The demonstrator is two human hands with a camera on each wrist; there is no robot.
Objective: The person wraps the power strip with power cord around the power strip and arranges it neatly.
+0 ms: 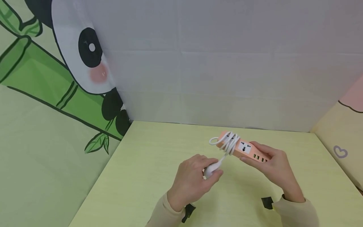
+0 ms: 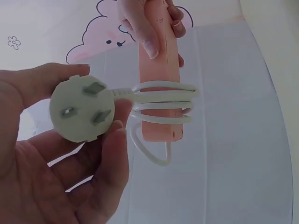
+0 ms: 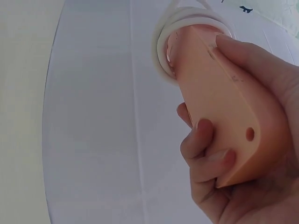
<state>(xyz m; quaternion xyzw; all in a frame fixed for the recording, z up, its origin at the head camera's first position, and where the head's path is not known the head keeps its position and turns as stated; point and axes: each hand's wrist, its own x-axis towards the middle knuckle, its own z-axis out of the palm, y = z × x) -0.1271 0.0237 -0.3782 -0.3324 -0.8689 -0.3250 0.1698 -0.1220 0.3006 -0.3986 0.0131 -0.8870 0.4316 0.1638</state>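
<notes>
An orange power strip (image 1: 250,152) with white socket faces and several USB ports is held above the table by my right hand (image 1: 279,165), which grips its near end. White cord (image 1: 230,143) is wound in several turns around the strip's far end, with a small loop sticking out to the left. My left hand (image 1: 195,178) pinches the white plug (image 1: 212,169) at the cord's end. In the left wrist view the round face of the plug (image 2: 81,108) shows its three prongs. The strip's plain underside (image 3: 219,93) fills much of the right wrist view.
Both hands are over a pale yellow table (image 1: 127,189). Two black tape pieces lie near its front, one tape piece (image 1: 267,202) by the right sleeve and another (image 1: 188,212) by the left. A grey-white wall panel (image 1: 212,78) stands behind; printed panels flank it.
</notes>
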